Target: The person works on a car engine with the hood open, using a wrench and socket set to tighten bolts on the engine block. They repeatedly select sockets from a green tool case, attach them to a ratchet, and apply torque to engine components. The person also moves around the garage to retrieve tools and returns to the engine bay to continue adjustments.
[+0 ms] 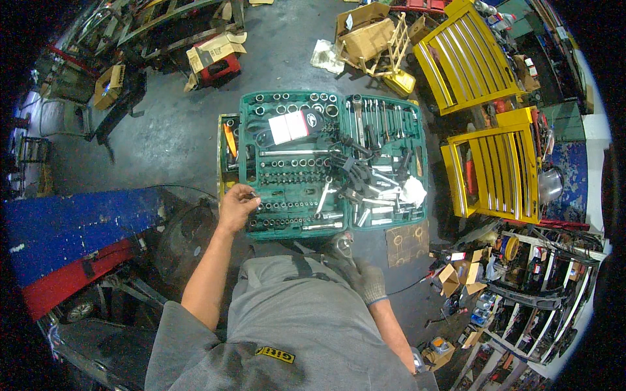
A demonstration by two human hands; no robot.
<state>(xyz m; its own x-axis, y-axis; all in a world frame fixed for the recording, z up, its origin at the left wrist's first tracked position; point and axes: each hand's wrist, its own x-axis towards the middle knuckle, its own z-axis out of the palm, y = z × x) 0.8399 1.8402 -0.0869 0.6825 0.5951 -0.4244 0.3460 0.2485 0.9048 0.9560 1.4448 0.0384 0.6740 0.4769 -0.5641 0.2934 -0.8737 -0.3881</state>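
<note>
My left hand [238, 207] is bare, with its fingers pinched together at the left edge of the green tool case [293, 232]. A small dark thing shows at its fingertips, over the rows of sockets [287, 206]; its kind is too small to make out. My right hand [366, 281] wears a grey knit glove and sits low at my waist, below the case. Its fingers are closed around a shiny metal tool with a rounded head [343, 246]; the rest of the tool is hidden. The case lies open, with combination wrenches [385, 120] in its right half.
Black gloves [355, 171], loose wrenches and a crumpled white rag [413, 192] lie on the case. Yellow drawer cabinets [492, 173] stand at right, cardboard boxes [368, 39] at the back. A blue and red panel [72, 228] is at left, with crowded shelving [541, 287] at lower right.
</note>
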